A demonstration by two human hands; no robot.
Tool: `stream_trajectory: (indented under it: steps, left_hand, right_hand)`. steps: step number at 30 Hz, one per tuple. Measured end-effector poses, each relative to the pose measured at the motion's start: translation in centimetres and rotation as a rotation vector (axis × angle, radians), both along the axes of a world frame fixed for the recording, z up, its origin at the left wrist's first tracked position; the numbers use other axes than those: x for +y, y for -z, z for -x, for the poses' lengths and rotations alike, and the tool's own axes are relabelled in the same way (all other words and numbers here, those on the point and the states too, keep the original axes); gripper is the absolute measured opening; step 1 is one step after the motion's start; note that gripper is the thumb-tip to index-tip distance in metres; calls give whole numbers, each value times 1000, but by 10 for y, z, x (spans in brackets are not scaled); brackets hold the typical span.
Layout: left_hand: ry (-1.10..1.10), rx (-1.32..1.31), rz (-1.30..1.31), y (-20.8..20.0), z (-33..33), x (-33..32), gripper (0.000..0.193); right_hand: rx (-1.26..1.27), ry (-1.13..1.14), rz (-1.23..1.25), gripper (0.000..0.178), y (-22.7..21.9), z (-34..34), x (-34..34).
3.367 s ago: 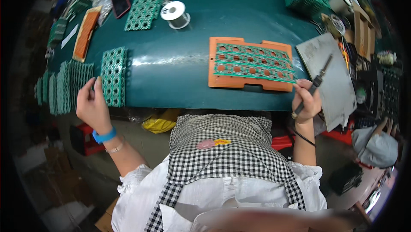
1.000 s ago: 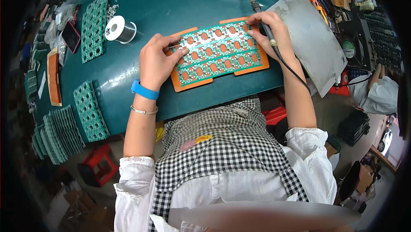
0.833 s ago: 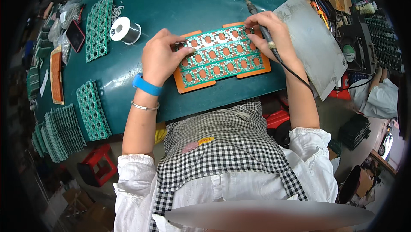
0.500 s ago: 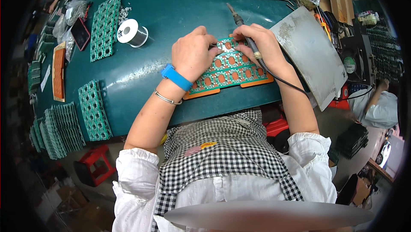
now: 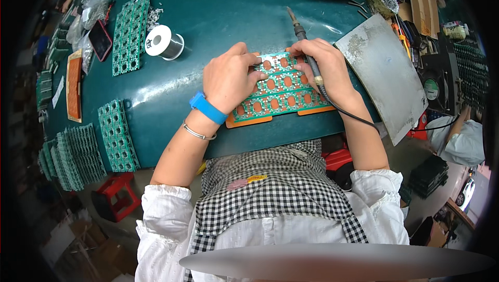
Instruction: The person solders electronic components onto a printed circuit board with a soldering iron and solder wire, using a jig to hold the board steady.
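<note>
Head view: a green circuit board [image 5: 280, 92] lies on an orange tray [image 5: 250, 122] at the centre of the frame, the tray probably there to support it beneath its oval holes. The right hand [image 5: 328, 69] is closed around a soldering iron [image 5: 312, 62], its thumb and finger at the board's upper right, perhaps to steady that edge while gripping the tool. The left hand [image 5: 226, 76] bends over the upper left, thumb and finger near the top row; whether they pinch anything, I cannot tell. The board's long axis runs left to right, rising slightly rightward; it shows no clear front end. The iron's bare tip points toward the frame's top, leaning left, seemingly clear of the board.
</note>
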State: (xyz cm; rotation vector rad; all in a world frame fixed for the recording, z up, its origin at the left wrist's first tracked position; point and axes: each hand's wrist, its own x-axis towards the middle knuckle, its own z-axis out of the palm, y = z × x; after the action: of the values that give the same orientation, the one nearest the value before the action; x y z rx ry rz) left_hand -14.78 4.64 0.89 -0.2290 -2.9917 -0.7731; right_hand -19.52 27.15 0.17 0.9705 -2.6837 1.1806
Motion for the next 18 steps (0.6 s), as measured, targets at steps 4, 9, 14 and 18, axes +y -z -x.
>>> stream_trajectory:
  steps: [4, 9, 14, 18]
  left_hand:
    - [30, 33, -46, -4, -6, -7, 30]
    - [-107, 69, -105, 0, -17, -40, 34]
    - [-121, 33, -99, 15, -24, -49, 31]
    - [-133, 41, -124, 18, -26, -47, 28]
  right_hand:
    - [7, 14, 24, 29, 3, -4, 1]
    - [-36, 155, 71, 33, 7, -6, 12]
    - [-60, 180, 57, 35, 11, -5, 12]
    - [51, 166, 32, 34, 9, -8, 10]
